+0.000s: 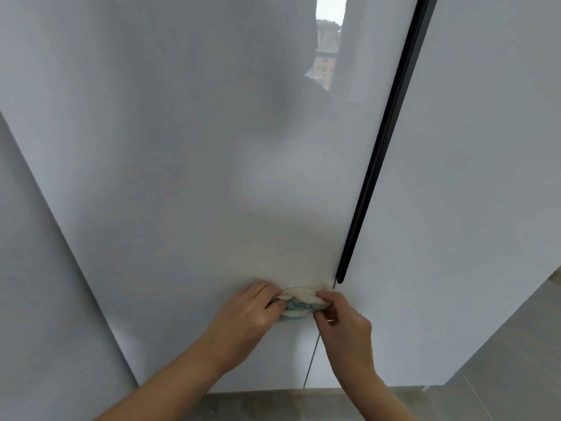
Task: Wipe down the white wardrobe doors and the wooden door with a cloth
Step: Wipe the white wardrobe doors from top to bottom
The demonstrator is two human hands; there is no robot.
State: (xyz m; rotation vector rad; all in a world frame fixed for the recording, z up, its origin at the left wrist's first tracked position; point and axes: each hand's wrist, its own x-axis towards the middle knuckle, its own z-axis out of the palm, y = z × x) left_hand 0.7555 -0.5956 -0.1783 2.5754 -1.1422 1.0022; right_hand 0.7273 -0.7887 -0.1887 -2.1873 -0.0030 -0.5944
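I am looking down the front of a white wardrobe door [182,177], and both of my hands are working low on it, close to its right edge and not far above its bottom edge. The cloth [299,300] is lying bunched between them, cream-white with a streak of teal showing in its folds, and it is pressing against the door's face just left of the thin seam [311,360] that divides this door from the neighbouring white door [470,147]. My left hand [249,311] is gripping the left end of the bundle, its fingers curled in and partly buried in the fabric. My right hand [343,317] is pinching the right end, thumb and bent fingers closing on the cloth. A black vertical strip [382,147] is running down the right edge of the door, its lower end stopping just above and to the right of the cloth. High on the glossy panel, a reflection of a bright window [328,41] is showing beside a dark blurred shape. Another white panel [36,268] is standing along the left edge, and grey-brown floor [273,405] is showing beneath the doors between my forearms.
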